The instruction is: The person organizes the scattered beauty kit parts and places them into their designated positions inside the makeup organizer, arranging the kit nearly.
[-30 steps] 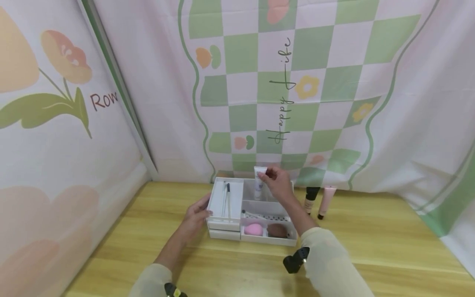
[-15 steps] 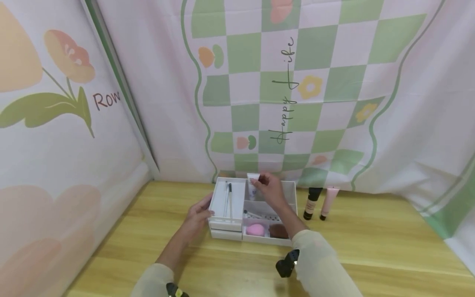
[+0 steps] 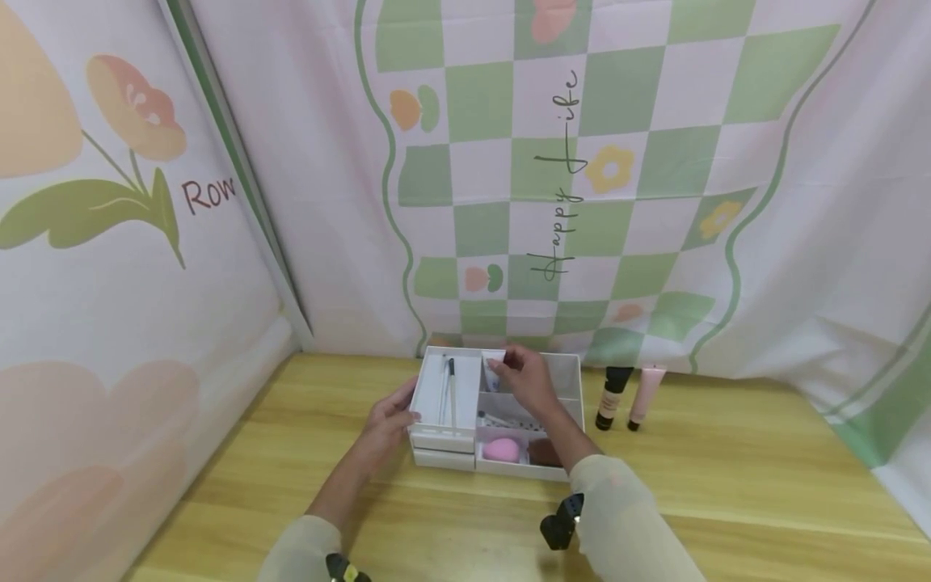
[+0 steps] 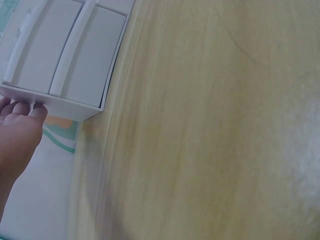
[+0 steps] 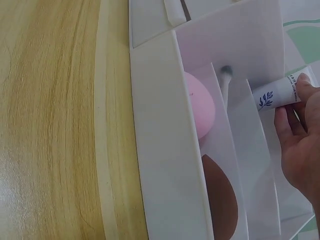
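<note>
Below mid-frame, right hand (image 3: pixel 529 380) pinches 1 tube (image 5: pixel 274 96); left hand (image 3: pixel 384 426) holds box (image 5: pixel 165 135). Best lower the tube gently.

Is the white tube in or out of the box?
In, at least partly: the white tube extends behind the divider, into the back compartment; the right hand pinches its top.

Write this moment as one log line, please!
right hand: pinches white tube in back compartment; left hand: touches organizer; two other tubes: on table

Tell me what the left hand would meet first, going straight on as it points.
The left hand would most likely meet the box side first; it seems to touch it now.
</note>
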`<move>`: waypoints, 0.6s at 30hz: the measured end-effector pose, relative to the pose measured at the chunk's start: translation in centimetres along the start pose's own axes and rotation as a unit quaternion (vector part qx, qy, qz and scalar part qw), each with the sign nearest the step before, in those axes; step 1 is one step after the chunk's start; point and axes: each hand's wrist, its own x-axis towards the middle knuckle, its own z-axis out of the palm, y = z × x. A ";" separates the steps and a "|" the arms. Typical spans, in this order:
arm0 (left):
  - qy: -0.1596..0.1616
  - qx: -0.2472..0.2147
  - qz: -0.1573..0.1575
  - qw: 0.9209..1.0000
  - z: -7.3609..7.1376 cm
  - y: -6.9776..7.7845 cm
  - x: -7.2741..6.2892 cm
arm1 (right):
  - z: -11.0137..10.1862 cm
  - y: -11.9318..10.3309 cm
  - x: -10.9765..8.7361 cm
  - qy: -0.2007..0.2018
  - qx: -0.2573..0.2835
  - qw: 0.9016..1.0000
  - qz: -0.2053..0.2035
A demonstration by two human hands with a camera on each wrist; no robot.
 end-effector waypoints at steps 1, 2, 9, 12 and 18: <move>-0.001 0.001 0.002 1.000 0.0 0.0 0.0 | 0.0 0.0 0.0 -0.001 0.000 1.000 -0.001; -0.001 0.000 0.003 1.000 0.0 0.0 0.0 | 0.0 0.1 0.0 -0.001 0.000 1.000 -0.001; 0.000 0.001 0.000 1.000 0.0 -0.1 0.0 | -0.1 0.1 0.0 -0.003 -0.002 1.000 0.007; -0.001 0.002 -0.003 1.000 0.0 0.0 0.0 | -0.2 0.0 0.0 -0.007 -0.001 1.000 0.012; -0.002 0.006 -0.006 1.000 -0.1 0.0 0.0 | -0.3 -0.2 -0.2 -0.016 -0.002 0.999 0.033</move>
